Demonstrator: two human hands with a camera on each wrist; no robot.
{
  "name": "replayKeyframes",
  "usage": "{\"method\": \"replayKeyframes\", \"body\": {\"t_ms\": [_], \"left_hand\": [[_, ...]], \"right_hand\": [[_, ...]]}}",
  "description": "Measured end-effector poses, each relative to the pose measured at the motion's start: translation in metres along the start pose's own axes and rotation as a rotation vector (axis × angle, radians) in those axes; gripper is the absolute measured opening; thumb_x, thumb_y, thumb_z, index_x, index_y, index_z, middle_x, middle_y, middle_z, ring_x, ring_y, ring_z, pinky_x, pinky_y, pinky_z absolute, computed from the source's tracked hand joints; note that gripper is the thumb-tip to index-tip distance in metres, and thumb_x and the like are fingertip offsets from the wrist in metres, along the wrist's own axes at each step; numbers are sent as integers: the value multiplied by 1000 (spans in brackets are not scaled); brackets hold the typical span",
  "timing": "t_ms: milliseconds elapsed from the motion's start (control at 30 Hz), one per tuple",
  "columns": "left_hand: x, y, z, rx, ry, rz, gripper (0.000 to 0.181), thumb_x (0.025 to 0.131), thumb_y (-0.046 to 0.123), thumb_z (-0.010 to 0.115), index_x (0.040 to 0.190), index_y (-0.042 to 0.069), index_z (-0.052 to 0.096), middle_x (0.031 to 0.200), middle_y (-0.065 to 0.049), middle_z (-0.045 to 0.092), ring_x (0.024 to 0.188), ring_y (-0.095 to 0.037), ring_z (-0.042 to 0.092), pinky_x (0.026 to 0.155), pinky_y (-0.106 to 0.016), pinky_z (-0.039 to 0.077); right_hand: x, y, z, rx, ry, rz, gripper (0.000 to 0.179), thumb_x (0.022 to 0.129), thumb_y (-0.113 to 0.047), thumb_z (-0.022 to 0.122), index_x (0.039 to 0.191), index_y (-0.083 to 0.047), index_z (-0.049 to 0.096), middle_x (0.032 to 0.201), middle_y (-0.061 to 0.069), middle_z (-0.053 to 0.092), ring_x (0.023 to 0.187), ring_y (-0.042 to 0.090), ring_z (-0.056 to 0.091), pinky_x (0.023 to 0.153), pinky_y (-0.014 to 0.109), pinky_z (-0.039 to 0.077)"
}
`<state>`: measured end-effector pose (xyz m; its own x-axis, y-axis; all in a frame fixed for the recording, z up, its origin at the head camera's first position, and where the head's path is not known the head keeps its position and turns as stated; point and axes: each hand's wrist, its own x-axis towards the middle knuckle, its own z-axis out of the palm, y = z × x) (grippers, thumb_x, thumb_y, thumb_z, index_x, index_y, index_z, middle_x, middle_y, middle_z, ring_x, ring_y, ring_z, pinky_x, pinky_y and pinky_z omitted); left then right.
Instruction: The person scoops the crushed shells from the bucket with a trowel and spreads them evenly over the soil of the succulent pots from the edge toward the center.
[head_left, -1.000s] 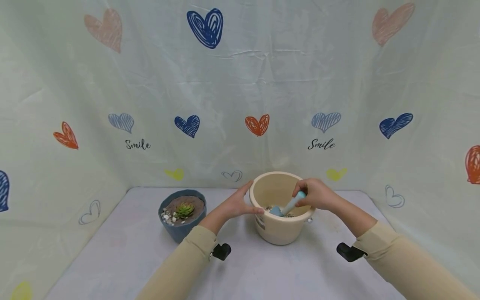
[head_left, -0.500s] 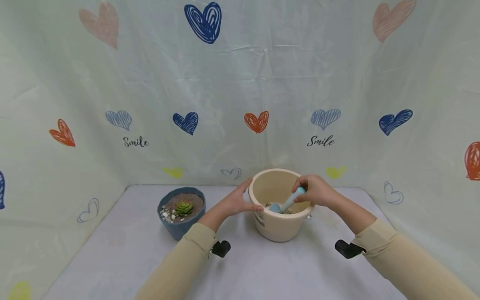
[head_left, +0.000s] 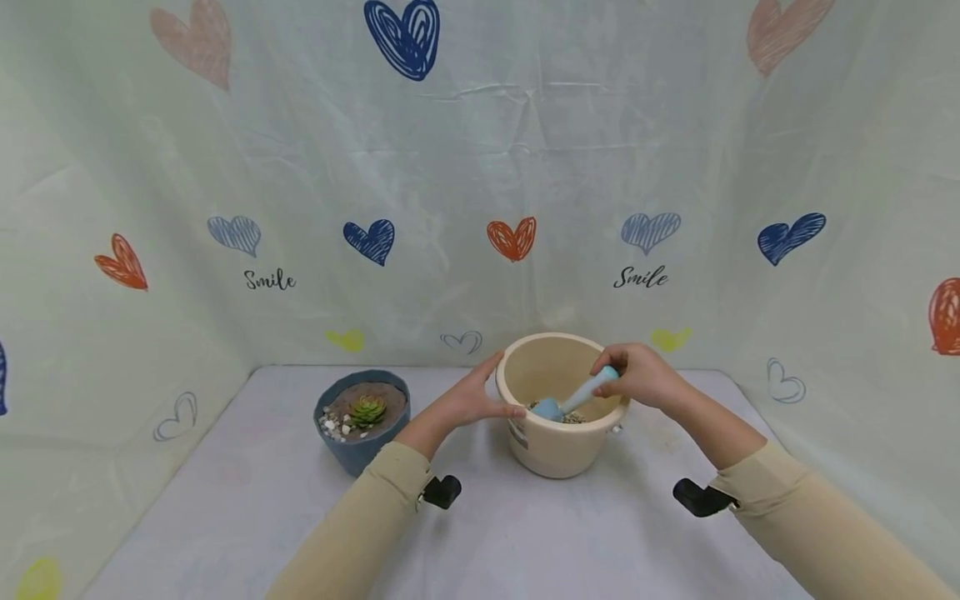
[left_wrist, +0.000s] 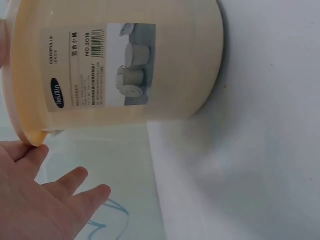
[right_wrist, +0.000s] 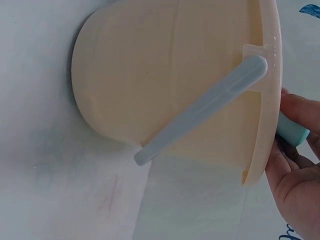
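Observation:
A cream plastic bucket (head_left: 564,454) stands upright on the table, with a loose grainy material (head_left: 574,417) at its bottom. My left hand (head_left: 478,398) holds its rim at the left, thumb on the near side and fingers toward the back. In the left wrist view, a fingertip meets the rim (left_wrist: 17,120) while other fingers are spread. My right hand (head_left: 643,375) grips a small light-blue shovel (head_left: 583,392) by its handle, over the bucket's right rim. The shovel slants down to the left, its blade (head_left: 548,408) low inside the bucket.
To the left stands a blue-grey pot (head_left: 360,454) holding a green succulent (head_left: 367,411), brown soil and white pebbles. The bucket's grey handle (right_wrist: 200,110) hangs at its right side. A heart-patterned curtain (head_left: 480,167) closes off the white table (head_left: 510,542) behind.
My right hand has shifted slightly right, and the shovel lies at a flatter slant with more of its blade showing. My left hand keeps its hold on the rim. The head view tilts down slightly.

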<state>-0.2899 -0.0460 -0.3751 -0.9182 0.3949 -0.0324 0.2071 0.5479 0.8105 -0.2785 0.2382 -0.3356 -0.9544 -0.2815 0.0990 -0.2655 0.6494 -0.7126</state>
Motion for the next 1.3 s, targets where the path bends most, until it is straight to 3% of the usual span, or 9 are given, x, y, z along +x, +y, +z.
{"method": "replayKeyframes", "body": {"t_ms": [200,667,933,1300], "left_hand": [[-1,2,-3,12,-5,10,105,75,33,86,156,10,22,157,-14,27,142,-35,26,110,-54,28],[-6,4,-9,-4,17,-52,101,74,35,86,155,17,29,155,-8,34,138,-32,36,103,-55,38],[-7,3,-11,7,41,-32,91,75,31,86,151,16,39,150,-7,41,128,-30,48,94,-47,49],[-15,5,-23,17,80,-5,81,76,28,86,146,19,47,147,-2,46,129,-30,48,94,-48,49]], "right_hand": [[-5,-1,-2,22,29,19,19,77,-5,82,91,-1,70,86,6,66,78,20,56,65,29,50],[-17,0,-5,174,85,60,25,79,-2,79,99,6,67,90,9,69,78,16,64,70,25,53],[-25,3,-8,213,117,102,29,83,-6,78,105,6,65,95,11,68,84,18,63,74,25,54],[-32,10,-10,231,165,135,34,84,-12,78,110,5,64,96,7,69,82,14,66,78,27,51]]}}
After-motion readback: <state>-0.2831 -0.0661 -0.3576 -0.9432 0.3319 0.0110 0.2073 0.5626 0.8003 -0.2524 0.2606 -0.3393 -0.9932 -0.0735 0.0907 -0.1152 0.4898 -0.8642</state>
